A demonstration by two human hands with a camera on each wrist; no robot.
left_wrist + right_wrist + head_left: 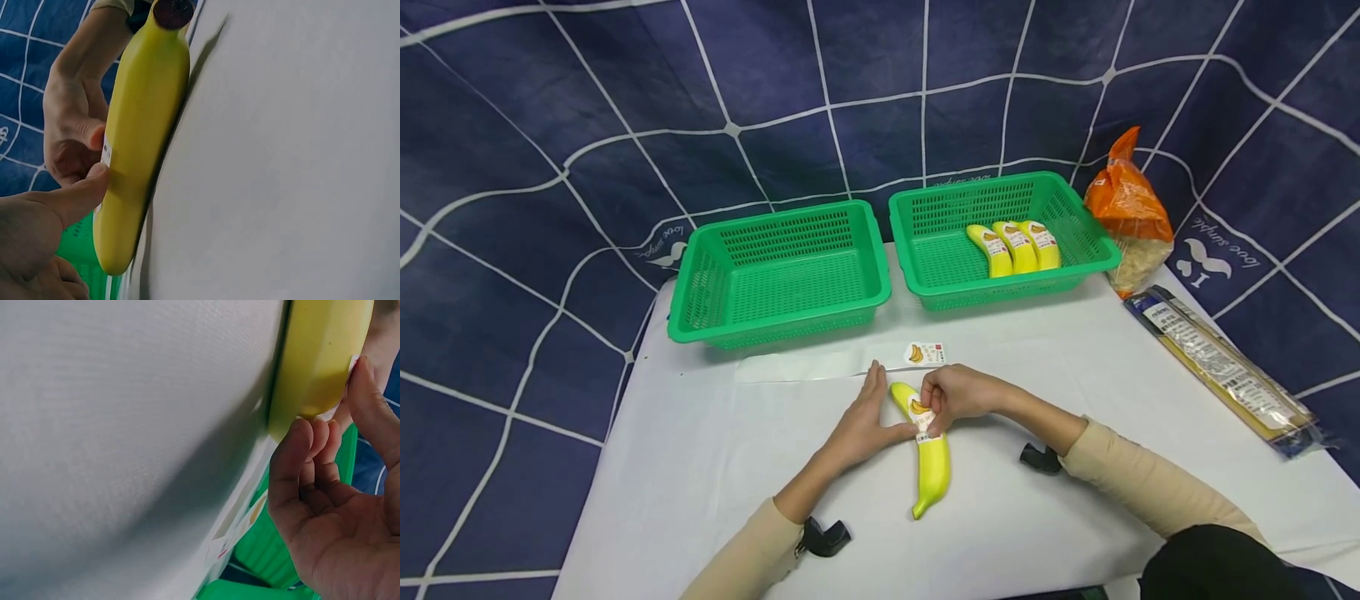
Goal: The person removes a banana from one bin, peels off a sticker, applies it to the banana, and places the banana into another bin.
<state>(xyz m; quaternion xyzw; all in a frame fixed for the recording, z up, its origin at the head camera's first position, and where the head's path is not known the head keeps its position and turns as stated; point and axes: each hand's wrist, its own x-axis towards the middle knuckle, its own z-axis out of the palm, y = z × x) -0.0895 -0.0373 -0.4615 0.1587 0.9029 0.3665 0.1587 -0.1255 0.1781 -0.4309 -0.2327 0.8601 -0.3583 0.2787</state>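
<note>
A yellow banana [934,471] lies on the white-covered table with its stem end toward the person. A printed sticker label [923,423] sits on its upper half. My left hand [867,423] is on the banana's left side, fingers extended forward, its thumb touching the label's edge. From the right, my right hand [964,392] has curled fingers and thumb at the label, pinching it against the banana. In the right wrist view, the thumb and fingertips of the right hand [337,506] meet the banana [319,356] on either side of the label.
Behind the hands lies a pale backing strip [805,365] with another banana sticker [925,354] at its right end. An empty green basket [775,321] stands back left; another green basket [1000,292] holds three labelled bananas [1017,248]. An orange-topped bag [1131,217] and a flat package [1225,367] are at right.
</note>
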